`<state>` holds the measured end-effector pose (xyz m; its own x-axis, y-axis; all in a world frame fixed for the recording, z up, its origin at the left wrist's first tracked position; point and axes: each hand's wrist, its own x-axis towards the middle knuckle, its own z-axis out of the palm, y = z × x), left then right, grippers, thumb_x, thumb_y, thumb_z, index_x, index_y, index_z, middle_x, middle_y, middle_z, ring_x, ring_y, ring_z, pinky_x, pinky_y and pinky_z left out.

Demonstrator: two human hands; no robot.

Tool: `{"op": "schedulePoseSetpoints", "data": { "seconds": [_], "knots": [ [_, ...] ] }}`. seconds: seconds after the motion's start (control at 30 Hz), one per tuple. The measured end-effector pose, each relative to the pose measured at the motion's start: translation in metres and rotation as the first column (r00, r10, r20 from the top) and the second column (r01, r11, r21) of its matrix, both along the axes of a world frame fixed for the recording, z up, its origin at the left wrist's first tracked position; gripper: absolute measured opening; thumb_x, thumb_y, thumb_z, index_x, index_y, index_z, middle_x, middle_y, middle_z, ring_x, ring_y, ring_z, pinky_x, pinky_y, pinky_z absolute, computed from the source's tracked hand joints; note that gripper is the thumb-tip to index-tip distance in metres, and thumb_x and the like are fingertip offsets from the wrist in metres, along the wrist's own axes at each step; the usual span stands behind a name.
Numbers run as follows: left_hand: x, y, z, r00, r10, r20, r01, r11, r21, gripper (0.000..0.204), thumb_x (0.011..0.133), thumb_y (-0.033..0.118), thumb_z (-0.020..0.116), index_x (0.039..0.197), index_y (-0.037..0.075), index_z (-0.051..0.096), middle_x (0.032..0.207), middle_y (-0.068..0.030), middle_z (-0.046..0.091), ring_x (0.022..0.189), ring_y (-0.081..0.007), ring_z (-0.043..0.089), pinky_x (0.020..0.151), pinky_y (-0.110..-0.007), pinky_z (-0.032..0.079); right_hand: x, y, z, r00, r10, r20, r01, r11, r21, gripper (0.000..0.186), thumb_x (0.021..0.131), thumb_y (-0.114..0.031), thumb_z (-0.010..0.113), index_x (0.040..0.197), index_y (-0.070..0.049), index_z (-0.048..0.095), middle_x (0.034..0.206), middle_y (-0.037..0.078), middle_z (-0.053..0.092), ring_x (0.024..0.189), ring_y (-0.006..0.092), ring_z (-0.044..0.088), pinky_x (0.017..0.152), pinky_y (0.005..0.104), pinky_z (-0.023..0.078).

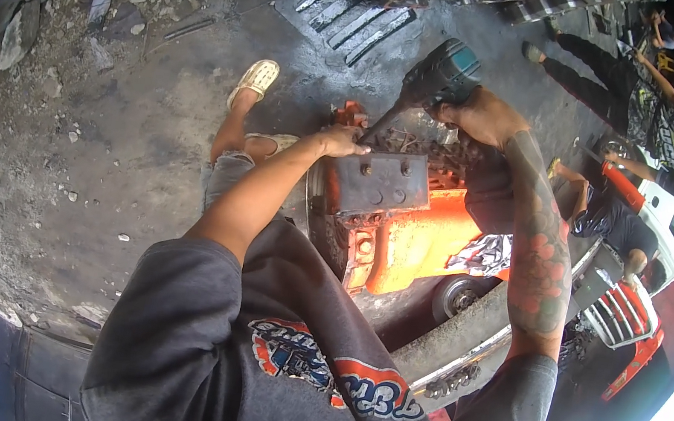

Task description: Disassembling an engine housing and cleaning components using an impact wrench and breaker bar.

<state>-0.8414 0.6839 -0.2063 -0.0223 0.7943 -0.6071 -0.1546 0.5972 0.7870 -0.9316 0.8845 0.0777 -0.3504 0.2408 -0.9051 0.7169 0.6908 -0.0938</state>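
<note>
The right hand (488,118) is wrapped round the grip of a black-and-teal power tool (452,67); its long dark shaft (386,121) slants down toward the left hand (345,141); that hand lies partly curled at a dark grey rectangular cover (379,186), its hold unclear; beneath both hands sits a bright orange metal engine block (419,239).

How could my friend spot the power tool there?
Find the big orange engine near the middle. Above it in the picture, the right hand grips the long-nosed black power tool. Its teal end sets it apart from the dark gray metal cover.
</note>
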Motion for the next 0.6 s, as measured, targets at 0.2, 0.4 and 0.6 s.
{"op": "schedulePoseSetpoints", "data": {
  "seconds": [0.2,0.4,0.6],
  "knots": [
    [0.005,0.008,0.015,0.988,-0.049,-0.148,0.052,0.998,0.023,0.045,0.084,0.042,0.063,0.112,0.006,0.063,0.112,-0.0195,0.063,0.108,-0.0349,0.058,0.094,-0.042,0.043,-0.001,-0.014,0.018,0.995,-0.049,0.086,0.044,0.997,0.068,0.038,0.076,-0.034,0.066,0.087,0.002,0.063,0.063,0.010,0.061,0.054,0.0176,0.061,0.053,0.0324,0.049],
    [0.007,0.008,0.014,0.974,-0.067,-0.215,0.073,0.997,0.021,0.049,0.085,0.044,0.060,0.120,0.009,0.059,0.112,-0.0180,0.064,0.109,-0.0329,0.059,0.095,-0.047,0.044,-0.003,-0.012,0.019,0.990,0.110,-0.087,-0.102,0.990,0.097,0.037,0.076,-0.035,0.066,0.084,0.000,0.064,0.063,0.009,0.062,0.052,0.0175,0.060,0.052,0.0321,0.049],
    [0.016,0.013,-0.010,0.981,-0.046,-0.187,0.045,0.999,-0.013,0.052,0.085,0.048,0.059,0.124,0.013,0.058,0.122,-0.0137,0.060,0.119,-0.0345,0.052,0.099,-0.053,0.038,-0.010,-0.009,0.013,0.999,0.036,-0.034,-0.034,0.996,0.079,0.034,0.076,-0.034,0.066,0.083,-0.001,0.065,0.060,0.008,0.059,0.046,0.0174,0.057,0.046,0.0312,0.047]
  ]
}}
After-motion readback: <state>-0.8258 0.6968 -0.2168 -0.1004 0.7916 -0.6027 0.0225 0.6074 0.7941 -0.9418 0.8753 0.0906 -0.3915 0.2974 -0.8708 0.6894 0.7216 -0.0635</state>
